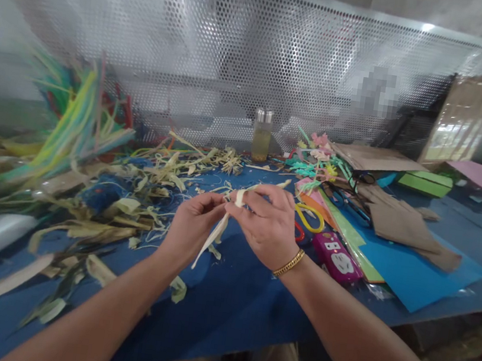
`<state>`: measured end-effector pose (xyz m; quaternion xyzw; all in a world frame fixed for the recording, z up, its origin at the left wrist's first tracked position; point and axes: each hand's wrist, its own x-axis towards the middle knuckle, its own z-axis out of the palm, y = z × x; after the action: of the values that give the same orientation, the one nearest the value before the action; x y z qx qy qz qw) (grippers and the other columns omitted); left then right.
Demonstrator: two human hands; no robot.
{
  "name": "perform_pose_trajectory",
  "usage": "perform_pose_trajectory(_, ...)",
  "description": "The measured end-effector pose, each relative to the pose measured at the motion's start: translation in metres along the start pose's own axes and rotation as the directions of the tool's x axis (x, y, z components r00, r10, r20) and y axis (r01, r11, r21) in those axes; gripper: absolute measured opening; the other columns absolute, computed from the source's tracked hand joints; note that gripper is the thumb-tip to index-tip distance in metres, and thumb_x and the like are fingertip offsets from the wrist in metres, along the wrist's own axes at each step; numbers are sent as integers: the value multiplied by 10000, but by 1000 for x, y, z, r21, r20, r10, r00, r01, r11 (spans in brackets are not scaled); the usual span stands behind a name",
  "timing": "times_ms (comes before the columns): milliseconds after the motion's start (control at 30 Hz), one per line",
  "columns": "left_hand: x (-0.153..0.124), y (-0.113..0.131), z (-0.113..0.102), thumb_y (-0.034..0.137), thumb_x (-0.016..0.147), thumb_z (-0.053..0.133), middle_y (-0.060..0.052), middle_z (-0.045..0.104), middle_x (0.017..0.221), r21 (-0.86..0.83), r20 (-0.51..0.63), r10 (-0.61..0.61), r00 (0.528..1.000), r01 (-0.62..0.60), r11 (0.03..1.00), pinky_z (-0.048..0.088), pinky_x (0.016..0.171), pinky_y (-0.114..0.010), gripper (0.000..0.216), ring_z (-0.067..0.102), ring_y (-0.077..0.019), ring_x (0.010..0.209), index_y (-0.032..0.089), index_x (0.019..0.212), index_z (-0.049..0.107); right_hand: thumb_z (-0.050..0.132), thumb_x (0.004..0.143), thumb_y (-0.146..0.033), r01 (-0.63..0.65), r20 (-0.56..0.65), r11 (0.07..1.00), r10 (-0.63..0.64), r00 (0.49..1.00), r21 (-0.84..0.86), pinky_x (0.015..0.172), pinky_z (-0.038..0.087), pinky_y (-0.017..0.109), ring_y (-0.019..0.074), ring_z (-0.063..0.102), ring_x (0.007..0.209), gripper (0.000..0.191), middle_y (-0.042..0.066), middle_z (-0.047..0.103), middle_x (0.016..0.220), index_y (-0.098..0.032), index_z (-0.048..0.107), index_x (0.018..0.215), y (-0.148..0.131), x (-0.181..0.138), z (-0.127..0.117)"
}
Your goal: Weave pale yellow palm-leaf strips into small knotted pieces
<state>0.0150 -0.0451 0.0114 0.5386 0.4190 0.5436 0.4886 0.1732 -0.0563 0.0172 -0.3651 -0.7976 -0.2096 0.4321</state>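
Above the blue table I hold a pale strip of what looks like dried husk [211,241] between both hands. Its loose end hangs down toward the table, and a thin tip sticks out behind my right fingers. My left hand [193,221] pinches it with thumb and fingertips. My right hand [269,220], with a gold bracelet [289,264] at the wrist, pinches it close beside the left fingertips. A whitish band [240,197] shows at a right finger; I cannot tell whether it is tape or part of the strip. The fingers hide where the strip is gripped.
Loose husk scraps [137,214] cover the left side, near a bundle of coloured strips [66,132]. A lidded bottle [262,138] stands by the perforated metal screen [207,38]. To the right lie yellow-handled scissors [311,219], a purple power socket [336,257] and blue paper [415,282].
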Motion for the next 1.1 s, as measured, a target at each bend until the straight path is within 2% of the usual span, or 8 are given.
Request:
perform_pose_trajectory(167,-1,4,-1,359,729,696,-15,629,715,120,97,29,995,-41,992,406,621,-245,183,524,-141,675,177,737,686,567,893,-256,-118,40,993,117,992,26,999,282,387,219,468,1157,141,-54,687,1117,-302,696,928,4,4,-6)
perform_pose_trajectory(400,3,9,-6,381,781,637,-14,586,695,266,200,54,978,-107,958,403,655,-259,221,488,-147,682,188,675,655,530,916,-361,-317,153,942,299,942,107,851,275,373,191,522,847,211,-10,709,806,-232,635,787,4,7,0)
perform_pose_trajectory(667,6,4,-9,299,732,654,-33,658,832,-64,168,-71,983,83,994,475,793,-302,124,596,-180,808,207,799,702,571,884,-395,-536,195,786,500,844,306,825,345,339,167,575,792,222,-14,690,767,-225,623,750,6,2,11)
perform_pose_trajectory(767,6,4,-11,245,731,636,-49,689,929,95,241,42,970,-66,993,462,861,-341,213,614,-220,915,227,930,711,571,879,-407,-573,192,735,543,818,362,779,378,321,165,585,776,232,-3,686,767,-224,626,746,8,2,13)
perform_pose_trajectory(833,7,4,-12,234,704,673,-57,691,986,329,241,192,951,-267,906,439,898,-367,283,600,-246,960,246,985,705,573,876,-414,-575,175,735,552,815,360,783,385,325,169,588,783,233,2,685,762,-226,631,750,8,2,13)
perform_pose_trajectory(933,7,3,-12,219,665,724,-57,692,1009,591,230,449,864,-490,641,391,951,-393,284,574,-263,997,261,946,716,583,873,-410,-563,150,757,548,823,332,834,376,345,171,589,796,228,-6,684,746,-230,635,743,3,2,12)
perform_pose_trajectory(1000,7,2,-13,212,694,713,-50,698,993,649,241,541,806,-548,527,373,965,-398,203,573,-255,994,265,889,726,596,869,-395,-556,139,765,543,828,325,864,366,357,169,588,791,214,-17,684,736,-232,634,735,-1,2,11)
perform_pose_trajectory(1100,7,0,-14,222,742,690,-42,699,1024,679,217,583,783,-550,486,358,980,-405,129,566,-250,1012,278,848,738,602,867,-378,-557,132,762,547,827,331,871,366,361,168,584,777,206,-21,681,730,-234,631,723,-5,1,12)
